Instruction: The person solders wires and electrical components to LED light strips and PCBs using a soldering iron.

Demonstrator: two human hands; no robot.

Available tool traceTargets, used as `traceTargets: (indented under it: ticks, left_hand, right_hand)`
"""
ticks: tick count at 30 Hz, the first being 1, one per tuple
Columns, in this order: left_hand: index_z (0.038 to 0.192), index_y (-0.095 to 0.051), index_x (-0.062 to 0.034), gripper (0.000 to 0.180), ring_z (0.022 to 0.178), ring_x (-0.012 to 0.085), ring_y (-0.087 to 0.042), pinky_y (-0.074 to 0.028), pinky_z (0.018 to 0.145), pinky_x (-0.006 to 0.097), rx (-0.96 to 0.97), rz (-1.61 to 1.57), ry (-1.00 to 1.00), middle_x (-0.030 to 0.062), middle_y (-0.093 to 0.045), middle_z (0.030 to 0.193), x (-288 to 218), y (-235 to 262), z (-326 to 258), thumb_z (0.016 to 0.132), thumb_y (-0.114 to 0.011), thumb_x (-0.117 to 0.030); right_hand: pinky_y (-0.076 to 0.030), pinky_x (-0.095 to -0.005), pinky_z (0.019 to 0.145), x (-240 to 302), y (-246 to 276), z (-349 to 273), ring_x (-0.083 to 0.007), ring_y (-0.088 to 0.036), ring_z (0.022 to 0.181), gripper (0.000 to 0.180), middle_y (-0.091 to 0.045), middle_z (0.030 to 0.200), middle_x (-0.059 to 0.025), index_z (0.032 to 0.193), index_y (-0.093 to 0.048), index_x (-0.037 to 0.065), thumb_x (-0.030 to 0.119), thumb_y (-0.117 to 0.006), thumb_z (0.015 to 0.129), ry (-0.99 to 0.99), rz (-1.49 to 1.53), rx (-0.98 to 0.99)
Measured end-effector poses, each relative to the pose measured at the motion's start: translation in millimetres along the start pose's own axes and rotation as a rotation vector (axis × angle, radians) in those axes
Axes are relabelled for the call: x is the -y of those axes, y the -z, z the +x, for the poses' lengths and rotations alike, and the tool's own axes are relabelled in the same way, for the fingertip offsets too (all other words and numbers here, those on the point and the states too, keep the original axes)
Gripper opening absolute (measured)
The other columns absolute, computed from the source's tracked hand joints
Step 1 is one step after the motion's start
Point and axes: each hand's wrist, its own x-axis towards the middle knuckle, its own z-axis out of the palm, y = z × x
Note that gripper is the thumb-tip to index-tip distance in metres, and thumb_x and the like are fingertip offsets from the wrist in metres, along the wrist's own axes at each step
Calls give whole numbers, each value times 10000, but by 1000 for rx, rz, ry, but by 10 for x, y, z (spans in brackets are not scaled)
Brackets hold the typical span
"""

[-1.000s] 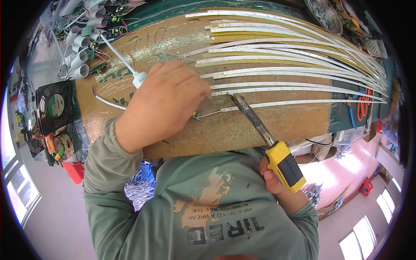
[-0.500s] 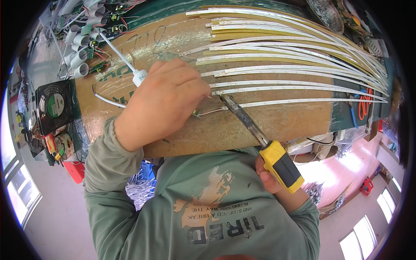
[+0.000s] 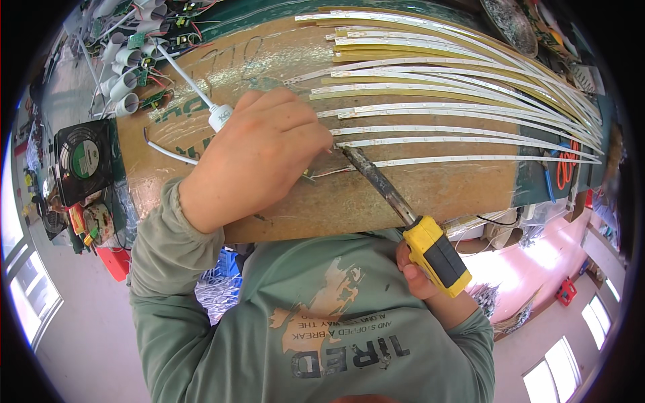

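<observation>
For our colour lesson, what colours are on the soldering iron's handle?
The handle is yellow and black, shown best in the head view.

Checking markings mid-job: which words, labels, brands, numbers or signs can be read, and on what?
Wording withheld; locations only.
Green shirt: large dark letters plus smaller lines, legible, upside down.
Brown board: faint handwriting; green print, partly covered.
White connector: dark lettering, too small to read surely.
Black fan: green label, too small to read.
White LED strips: any markings too small.
</observation>
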Motion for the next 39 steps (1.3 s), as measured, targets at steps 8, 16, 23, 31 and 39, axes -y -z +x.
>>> traceTargets:
  ticks: [8, 16, 23, 31, 39]
  left_hand:
    - [947, -691, -98, 203, 949, 276, -613, -461, 813, 407, 15, 19, -8, 43, -636, 946, 0, -7, -16, 760, -746, -39]
    - [950, -690, -99, 198, 947, 275, -608, -457, 811, 403, 24, 23, -5, 40, -631, 939, -1, -4, -16, 767, -737, -37]
    - [932, -689, -99, 173, 920, 277, -599, -448, 801, 404, 25, 31, -27, 45, -624, 918, -5, 14, 40, 772, -718, -40]
    - [926, -673, -92, 164, 905, 293, -587, -431, 798, 407, -4, -18, -32, 54, -615, 905, -17, 14, 4, 777, -693, -25]
    - [917, -660, -91, 160, 908, 294, -585, -435, 805, 416, 9, 0, -34, 58, -620, 915, -34, 7, 34, 775, -689, -22]
  right_hand:
    - [-451, -396, 524, -9, -6, -23, -316, -592, 622, 204, -594, 744, -102, 820, -623, 70, 246, -712, 873, -11, 49, -8]
    - [-442, -398, 521, 35, 21, 47, -323, -587, 621, 223, -581, 732, -99, 801, -604, 84, 261, -715, 877, 18, 30, 15]
    - [-444, -378, 541, 75, 78, 5, -298, -590, 634, 223, -586, 746, -90, 840, -608, 84, 273, -695, 920, 7, 38, -3]
    - [-397, -290, 547, 499, 603, 700, -116, -479, 606, 729, -500, 727, -14, 1397, -424, 30, 444, -767, 906, 133, 429, -649]
    - [-400, -250, 517, 556, 1376, 1318, -118, -513, 550, 340, -539, 689, -23, 1175, -597, -25, 210, -696, 950, 12, 91, -896]
